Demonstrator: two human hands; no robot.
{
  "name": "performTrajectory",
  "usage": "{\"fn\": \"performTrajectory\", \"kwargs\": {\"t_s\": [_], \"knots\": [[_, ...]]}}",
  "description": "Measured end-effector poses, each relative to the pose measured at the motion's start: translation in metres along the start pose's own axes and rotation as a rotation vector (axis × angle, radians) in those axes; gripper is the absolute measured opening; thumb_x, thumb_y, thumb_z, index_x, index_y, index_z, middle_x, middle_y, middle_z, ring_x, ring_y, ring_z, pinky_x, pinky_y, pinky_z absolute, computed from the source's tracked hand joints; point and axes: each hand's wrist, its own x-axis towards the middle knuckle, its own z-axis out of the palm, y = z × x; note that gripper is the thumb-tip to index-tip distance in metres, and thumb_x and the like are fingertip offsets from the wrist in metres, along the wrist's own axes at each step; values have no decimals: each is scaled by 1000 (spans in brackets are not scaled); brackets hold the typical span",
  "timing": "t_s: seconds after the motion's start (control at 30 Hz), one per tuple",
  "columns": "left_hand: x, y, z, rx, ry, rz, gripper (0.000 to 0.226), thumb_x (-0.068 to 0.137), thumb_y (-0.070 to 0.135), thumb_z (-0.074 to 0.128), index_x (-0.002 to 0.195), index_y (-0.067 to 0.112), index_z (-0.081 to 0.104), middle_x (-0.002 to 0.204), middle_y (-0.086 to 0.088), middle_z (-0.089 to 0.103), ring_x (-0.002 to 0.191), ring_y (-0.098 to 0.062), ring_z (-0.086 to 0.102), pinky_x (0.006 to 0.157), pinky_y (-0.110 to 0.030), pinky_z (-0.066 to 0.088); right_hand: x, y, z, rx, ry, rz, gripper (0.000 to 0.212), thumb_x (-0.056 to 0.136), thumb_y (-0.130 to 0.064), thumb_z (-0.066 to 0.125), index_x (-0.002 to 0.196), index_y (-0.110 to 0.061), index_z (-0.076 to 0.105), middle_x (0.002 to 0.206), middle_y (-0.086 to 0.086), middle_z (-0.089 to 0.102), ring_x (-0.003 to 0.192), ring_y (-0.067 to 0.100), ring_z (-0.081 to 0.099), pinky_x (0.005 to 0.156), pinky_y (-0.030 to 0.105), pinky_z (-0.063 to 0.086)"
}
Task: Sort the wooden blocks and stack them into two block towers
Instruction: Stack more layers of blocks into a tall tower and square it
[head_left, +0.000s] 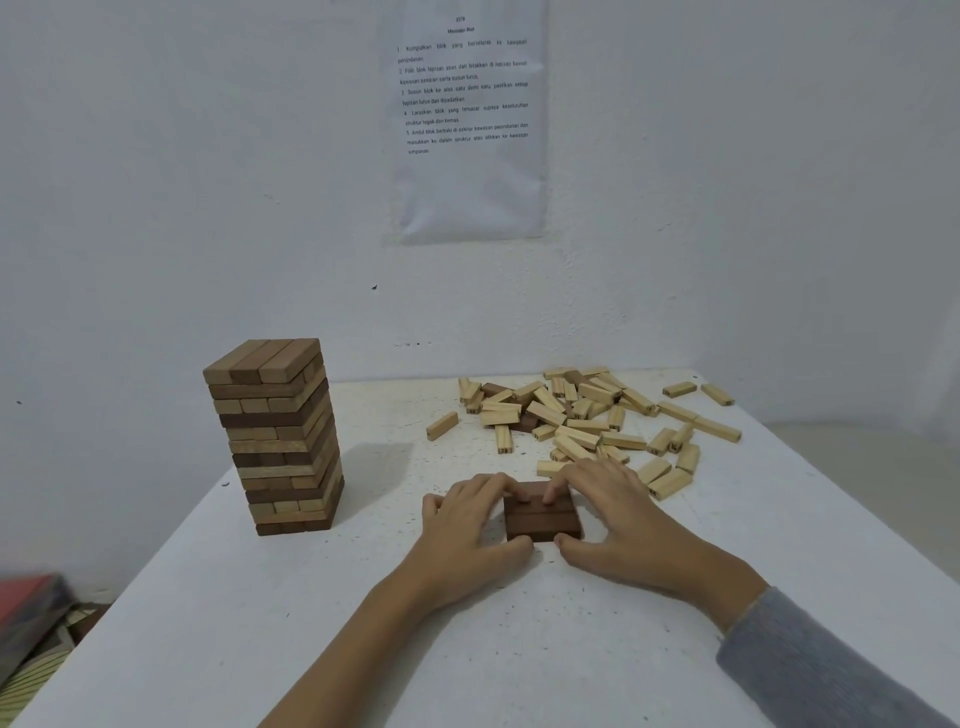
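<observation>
Squaring a flat row of dark blocks (543, 517) on the surface (467, 649), right of the tall tower (275, 436), the left hand (467, 525) and right hand (618, 519) clamp their fingers (498, 491) over its top and edges, and uneven pressure could skew this base and lean whatever gets stacked above.

A tower (275, 436) stands on the table (467, 649), left of centre in the frame, close to the table's left edge. A flat layer (543, 514) of blocks lies at centre, well apart from the tower. The left hand (467, 525) grips its left side and the right hand (618, 514) its right. A pile (582, 421) of loose blocks lies behind it, toward the right. A sheet (467, 119) hangs at top centre.
</observation>
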Motion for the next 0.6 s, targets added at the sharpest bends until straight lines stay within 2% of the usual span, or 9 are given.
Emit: {"fn": "performTrajectory", "kwargs": {"t_s": [0.1, 0.2, 0.27, 0.33, 0.47, 0.6], "knots": [[0, -1, -1, -10, 5, 13, 41, 74, 46, 44, 114, 35, 46, 120, 20, 48, 116, 1, 35, 95, -27, 19, 1, -1, 1, 2, 28, -8, 39, 70, -58, 48, 104, -41, 49, 110, -26, 45, 112, -3, 31, 115, 35, 16], [-1, -3, 0, -25, 8, 22, 40, 76, 45, 46, 115, 39, 44, 121, 21, 49, 116, 2, 35, 96, -27, 19, -1, -2, 1, 12, 73, 9, 42, 79, -44, 65, 115, -36, 45, 116, -20, 45, 108, -8, 20, 113, 27, 9], [-1, -5, 1, -55, 38, 37, 39, 79, 43, 53, 115, 42, 40, 118, 22, 51, 116, 2, 37, 94, -26, 20, -3, -2, 0, 32, 96, 10, 50, 80, -36, 71, 120, -34, 42, 116, -22, 43, 104, -19, 17, 107, 24, 12], [0, -6, 1, -78, 79, 41, 43, 79, 40, 63, 114, 43, 38, 117, 23, 51, 116, 1, 40, 92, -24, 21, -2, -3, -1, 44, 131, -7, 54, 76, -33, 75, 119, -35, 42, 112, -28, 41, 109, -26, 16, 101, 21, 16], [0, -8, -1, -101, 146, 52, 54, 72, 39, 72, 115, 43, 39, 119, 23, 51, 119, 0, 42, 95, -22, 23, -1, 1, 0, 69, 159, -12, 59, 67, -39, 78, 114, -40, 42, 109, -27, 44, 113, -10, 31, 95, 20, 22], [0, -10, -3, -181, 164, 55, 54, 72, 39, 73, 116, 43, 42, 121, 24, 52, 120, 2, 44, 97, -31, 33, -1, 0, -1, 175, 197, 45, 62, 60, -47, 75, 112, -42, 41, 110, -21, 51, 111, -1, 42, 96, 20, 24]]}}
